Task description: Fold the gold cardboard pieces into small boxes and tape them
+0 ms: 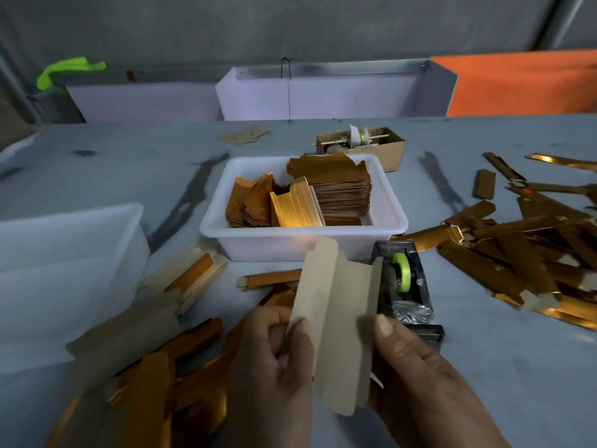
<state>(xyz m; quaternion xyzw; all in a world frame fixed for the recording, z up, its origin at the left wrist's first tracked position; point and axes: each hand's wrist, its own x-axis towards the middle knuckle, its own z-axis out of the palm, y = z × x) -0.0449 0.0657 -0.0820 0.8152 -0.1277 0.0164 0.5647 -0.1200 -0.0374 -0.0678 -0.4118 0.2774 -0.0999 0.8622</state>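
A creased cardboard piece (336,321) stands nearly upright between both hands above the table's (484,367) near edge, its plain brown back toward the camera and its long panels bent along the creases. The left hand (271,367) pinches its left edge, thumb on the brown face and the other fingers curled behind. The right hand (416,370) grips the right edge, thumb tip pressed on the card's side, the remaining fingers hidden behind it.

Just behind the piece, partly covered by it, sits a black tape dispenser (407,286) with a lime-green roll (401,272); no brand or label can be read on it. Beyond it a white tray (392,215) holds a stack of flat gold blanks (339,185) at its right and loose creased ones (274,205) at its left. Behind the tray is a small brown box (384,147) with a spool on a stick.

Folded gold boxes (523,257) lie heaped on the right of the table, and more gold and brown pieces (155,350) are scattered at near left beside a large white bin (64,263). No writing is legible anywhere.
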